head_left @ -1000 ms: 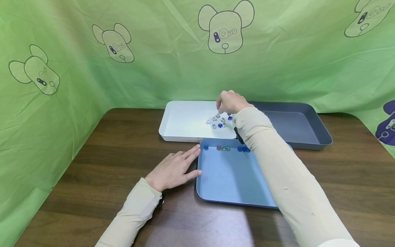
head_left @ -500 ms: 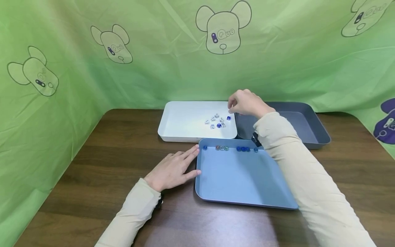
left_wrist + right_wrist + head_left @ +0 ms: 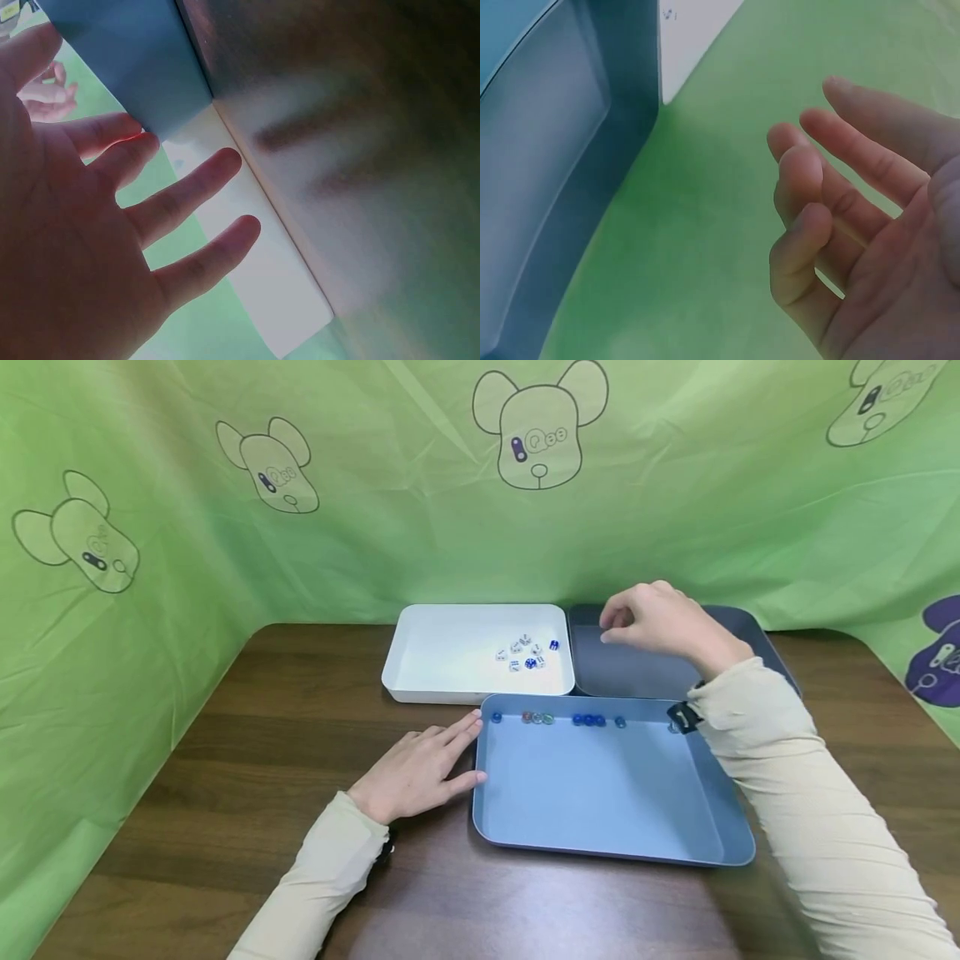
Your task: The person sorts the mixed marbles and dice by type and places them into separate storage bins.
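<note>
From my head view I look forward and down across the wooden table [image 3: 285, 710]; both wrist views sit close — peering past the left hand [image 3: 90, 202] and right hand [image 3: 889, 255] — sharing the white tray [image 3: 442, 647].

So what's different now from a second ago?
The right hand moved right, from over the dice in the white tray to above the dark tray. Its fingers hold nothing now; I can't tell whether they just let a die go. The arm now covers less of the blue tray. The left hand stayed at that tray's left edge.
</note>
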`<action>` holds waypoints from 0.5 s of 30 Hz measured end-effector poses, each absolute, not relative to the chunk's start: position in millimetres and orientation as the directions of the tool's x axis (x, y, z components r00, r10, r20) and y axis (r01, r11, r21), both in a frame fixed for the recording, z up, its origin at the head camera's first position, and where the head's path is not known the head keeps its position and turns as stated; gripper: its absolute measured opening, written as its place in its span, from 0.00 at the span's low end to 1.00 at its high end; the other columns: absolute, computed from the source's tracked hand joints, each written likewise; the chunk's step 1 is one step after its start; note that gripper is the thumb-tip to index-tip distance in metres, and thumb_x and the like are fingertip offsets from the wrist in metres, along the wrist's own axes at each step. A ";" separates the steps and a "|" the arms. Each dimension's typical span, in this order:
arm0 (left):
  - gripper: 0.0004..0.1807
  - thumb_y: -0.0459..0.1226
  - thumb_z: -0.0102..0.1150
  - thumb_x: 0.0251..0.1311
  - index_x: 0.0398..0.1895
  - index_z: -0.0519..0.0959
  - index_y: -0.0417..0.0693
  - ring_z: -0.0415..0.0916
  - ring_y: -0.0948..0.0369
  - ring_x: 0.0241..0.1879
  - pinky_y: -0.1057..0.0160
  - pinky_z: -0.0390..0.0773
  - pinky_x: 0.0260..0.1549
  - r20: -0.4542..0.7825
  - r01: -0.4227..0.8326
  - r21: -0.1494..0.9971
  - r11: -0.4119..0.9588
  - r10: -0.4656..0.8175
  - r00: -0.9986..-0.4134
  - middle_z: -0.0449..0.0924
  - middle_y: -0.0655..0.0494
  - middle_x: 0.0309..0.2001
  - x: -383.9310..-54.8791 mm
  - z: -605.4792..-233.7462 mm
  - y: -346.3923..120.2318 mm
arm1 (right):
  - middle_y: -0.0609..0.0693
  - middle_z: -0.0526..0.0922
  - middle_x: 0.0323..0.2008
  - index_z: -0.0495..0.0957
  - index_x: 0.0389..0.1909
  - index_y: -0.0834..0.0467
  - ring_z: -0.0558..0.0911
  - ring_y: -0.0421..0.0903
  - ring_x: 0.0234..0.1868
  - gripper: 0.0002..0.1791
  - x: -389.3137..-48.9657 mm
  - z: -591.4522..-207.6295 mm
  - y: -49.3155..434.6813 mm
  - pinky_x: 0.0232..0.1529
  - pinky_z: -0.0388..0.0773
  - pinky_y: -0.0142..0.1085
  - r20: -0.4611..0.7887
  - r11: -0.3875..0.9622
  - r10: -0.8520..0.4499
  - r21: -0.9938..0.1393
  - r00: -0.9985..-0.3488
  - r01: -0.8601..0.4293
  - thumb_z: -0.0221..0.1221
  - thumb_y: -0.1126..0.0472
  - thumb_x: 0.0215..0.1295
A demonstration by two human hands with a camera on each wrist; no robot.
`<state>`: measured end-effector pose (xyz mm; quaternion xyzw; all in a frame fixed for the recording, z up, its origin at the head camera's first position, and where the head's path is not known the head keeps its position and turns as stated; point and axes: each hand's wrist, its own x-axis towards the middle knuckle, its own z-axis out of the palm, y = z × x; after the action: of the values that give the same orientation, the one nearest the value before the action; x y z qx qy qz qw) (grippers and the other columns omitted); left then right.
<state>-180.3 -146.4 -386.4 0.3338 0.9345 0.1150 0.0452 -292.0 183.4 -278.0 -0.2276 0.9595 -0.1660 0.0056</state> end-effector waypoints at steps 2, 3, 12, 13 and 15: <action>0.40 0.58 0.47 0.75 0.79 0.59 0.43 0.69 0.46 0.67 0.42 0.70 0.61 -0.008 0.613 0.246 0.751 0.634 -0.774 0.51 0.52 0.80 -180.0 -386.3 -146.3 | 0.48 0.86 0.31 0.86 0.41 0.61 0.81 0.48 0.34 0.08 -287.8 -278.0 190.7 0.36 0.75 0.47 0.069 0.847 -0.437 -0.304 -0.897 -0.436 0.67 0.62 0.63; 0.40 0.58 0.47 0.75 0.79 0.59 0.43 0.69 0.46 0.67 0.42 0.70 0.61 -0.009 0.612 0.247 0.751 0.633 -0.774 0.51 0.52 0.80 -179.8 -386.4 -146.2 | 0.48 0.86 0.31 0.86 0.40 0.61 0.80 0.48 0.33 0.08 -285.7 -278.2 194.4 0.36 0.74 0.47 0.071 0.849 -0.438 -0.295 -0.896 -0.438 0.67 0.62 0.63; 0.40 0.58 0.47 0.75 0.79 0.59 0.43 0.68 0.45 0.68 0.42 0.70 0.62 -0.016 0.606 0.255 0.754 0.630 -0.777 0.51 0.52 0.80 -179.1 -386.3 -146.2 | 0.48 0.86 0.31 0.86 0.40 0.60 0.81 0.48 0.31 0.07 -261.2 -287.2 223.7 0.33 0.74 0.47 0.087 0.863 -0.435 -0.243 -0.896 -0.442 0.69 0.63 0.62; 0.40 0.59 0.47 0.75 0.79 0.59 0.43 0.68 0.45 0.68 0.42 0.69 0.62 -0.015 0.607 0.255 0.753 0.630 -0.776 0.51 0.52 0.80 -179.3 -386.2 -146.2 | 0.47 0.85 0.31 0.86 0.40 0.60 0.81 0.47 0.30 0.07 -258.1 -289.0 226.8 0.32 0.74 0.46 0.091 0.865 -0.432 -0.239 -0.897 -0.441 0.69 0.63 0.62; 0.40 0.59 0.47 0.75 0.79 0.59 0.43 0.68 0.46 0.68 0.43 0.69 0.62 -0.012 0.608 0.254 0.752 0.631 -0.776 0.51 0.52 0.80 -179.8 -386.4 -146.7 | 0.47 0.85 0.30 0.86 0.40 0.61 0.80 0.46 0.29 0.08 -252.1 -293.4 233.5 0.30 0.73 0.44 0.094 0.869 -0.426 -0.234 -0.900 -0.436 0.68 0.63 0.62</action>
<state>-179.8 -146.7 -386.4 0.3311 0.9348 0.1189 0.0484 -252.1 233.5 -293.4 -0.2228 0.9666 -0.1253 -0.0196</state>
